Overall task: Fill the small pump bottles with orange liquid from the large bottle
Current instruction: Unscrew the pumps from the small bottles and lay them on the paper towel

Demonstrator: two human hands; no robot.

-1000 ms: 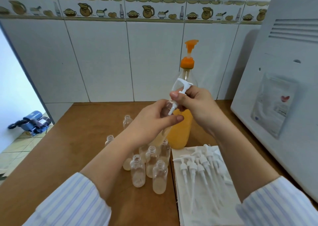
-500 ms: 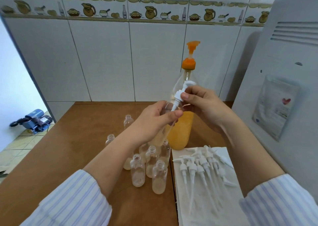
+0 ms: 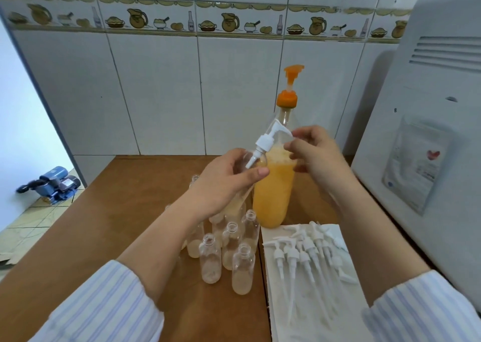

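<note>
Fingers (image 3: 256,172) of the left hand (image 3: 223,182) curled round a small clear pump bottle (image 3: 242,198) at frame centre; the right hand (image 3: 316,156) pinched its white pump head (image 3: 266,139), tilted, collar unseated.

In front of you the brown wooden table (image 3: 109,227) runs back to the tiled wall. The large bottle (image 3: 272,193) of orange liquid stands on it near the far edge. Just in front of the large bottle, slightly to its left, clusters a group of small clear bottles (image 3: 226,248), uncapped. To the front right of the large bottle lies a white cloth (image 3: 312,313) holding loose white pump heads (image 3: 304,253).
</note>
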